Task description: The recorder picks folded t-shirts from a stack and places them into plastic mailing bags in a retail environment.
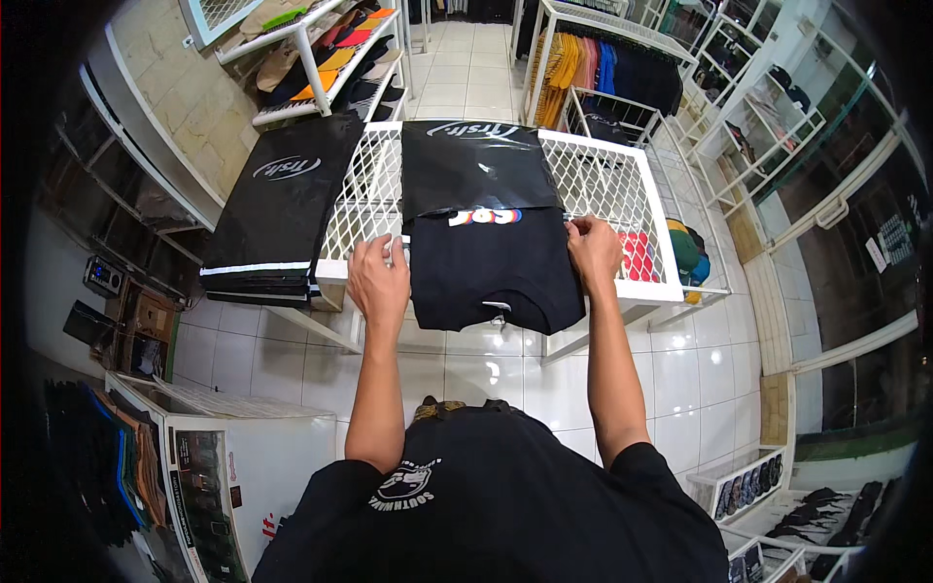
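Observation:
A folded black T-shirt with a multicoloured print lies partly inside a black plastic mailer bag on a white mesh-top table. Its collar end sticks out toward me, past the table's front edge. Beside the shirt's right edge, my right hand pinches the end of the bag's mouth between thumb and finger. My left hand is at the shirt's left edge, by a pale strip of the bag; whether its fingers grip it is unclear. Further left lies a stack of similar black mailer bags with a white strip along the near edge.
The table's white metal mesh shows on both sides of the bag. Behind stand a cap rack and a rail of hanging shirts. A white cabinet is at the lower left, and glass doors are to the right.

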The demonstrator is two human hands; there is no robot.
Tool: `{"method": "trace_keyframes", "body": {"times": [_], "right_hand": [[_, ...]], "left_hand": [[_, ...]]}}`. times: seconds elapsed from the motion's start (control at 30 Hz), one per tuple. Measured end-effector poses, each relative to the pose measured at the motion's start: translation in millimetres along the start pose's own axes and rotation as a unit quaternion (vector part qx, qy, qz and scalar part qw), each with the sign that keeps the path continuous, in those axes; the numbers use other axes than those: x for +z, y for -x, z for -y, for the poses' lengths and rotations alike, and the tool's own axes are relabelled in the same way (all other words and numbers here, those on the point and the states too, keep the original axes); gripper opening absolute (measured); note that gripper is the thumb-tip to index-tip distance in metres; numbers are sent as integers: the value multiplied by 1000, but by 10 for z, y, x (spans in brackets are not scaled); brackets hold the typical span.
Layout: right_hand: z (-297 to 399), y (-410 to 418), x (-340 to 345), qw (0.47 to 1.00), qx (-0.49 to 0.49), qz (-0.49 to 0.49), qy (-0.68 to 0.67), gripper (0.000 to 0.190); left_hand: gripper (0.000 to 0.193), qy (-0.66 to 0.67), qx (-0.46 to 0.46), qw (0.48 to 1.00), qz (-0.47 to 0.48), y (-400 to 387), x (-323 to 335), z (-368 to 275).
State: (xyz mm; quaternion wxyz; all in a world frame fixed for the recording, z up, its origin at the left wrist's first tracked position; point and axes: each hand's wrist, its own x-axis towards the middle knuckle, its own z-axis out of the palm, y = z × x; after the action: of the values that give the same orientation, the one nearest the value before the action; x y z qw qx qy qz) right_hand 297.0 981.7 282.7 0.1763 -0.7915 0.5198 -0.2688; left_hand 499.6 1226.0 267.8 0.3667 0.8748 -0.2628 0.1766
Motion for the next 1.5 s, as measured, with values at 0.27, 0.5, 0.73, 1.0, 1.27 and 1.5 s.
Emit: {"method": "trace_keyframes", "body": {"times": [0.27,0.5,0.73,1.0,1.27,1.5], "right_hand": [[-43,17,156,999,11,-37,6,22],[-22,102,242,990,-73,-116,-17,23],[156,341,180,994,-46,-69,-66,29],[248,347,162,993,-45,-43,-99,28],[137,-738,186,989,-21,60,-137,42],[-223,-86,184,986,25,65,-153,41]], "left_hand": [[21,-10,-8,1000,12,-46,117,-27],[15,38,24,998,-52,68,248,-160],[18,78,19,995,-56,148,283,-247],[18,103,12,994,34,20,209,-392],[30,91,10,987,130,-837,544,-456],[31,87,-14,986,142,-356,162,-130]]}}
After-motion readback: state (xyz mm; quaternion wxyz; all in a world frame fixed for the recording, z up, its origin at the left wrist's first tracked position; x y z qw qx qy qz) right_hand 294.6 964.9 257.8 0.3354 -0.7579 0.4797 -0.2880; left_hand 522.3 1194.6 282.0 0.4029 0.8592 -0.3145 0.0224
